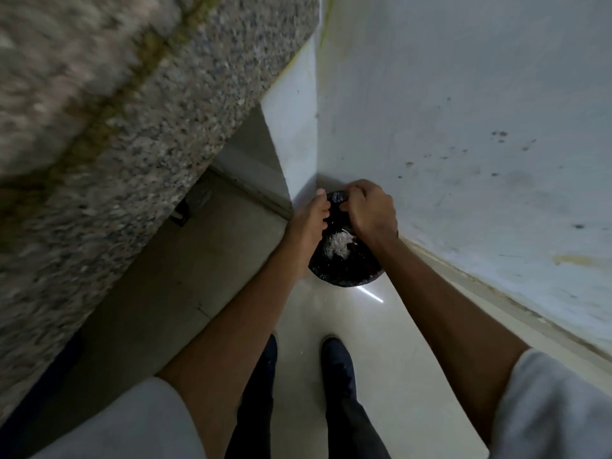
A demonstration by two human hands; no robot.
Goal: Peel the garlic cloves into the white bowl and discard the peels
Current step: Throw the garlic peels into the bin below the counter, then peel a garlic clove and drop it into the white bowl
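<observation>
- Gripping the crinkled black plastic bin liner (344, 270) at its 12 o'clock rim, the right hand (371, 210) clenches the plastic;
- left hand (309, 226) pinches the rim at 10 o'clock;
- white papery garlic peels (337, 245) lie inside.

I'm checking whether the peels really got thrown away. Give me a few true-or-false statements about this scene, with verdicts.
1. White peels lie inside the black bin. True.
2. The bin stands on the counter. False: it stands on the floor, in the corner by the wall.
3. The right hand grips the bin's far edge. True.
4. The left hand holds a white bowl. False: no bowl is in view; that hand is at the bin's edge.
</observation>
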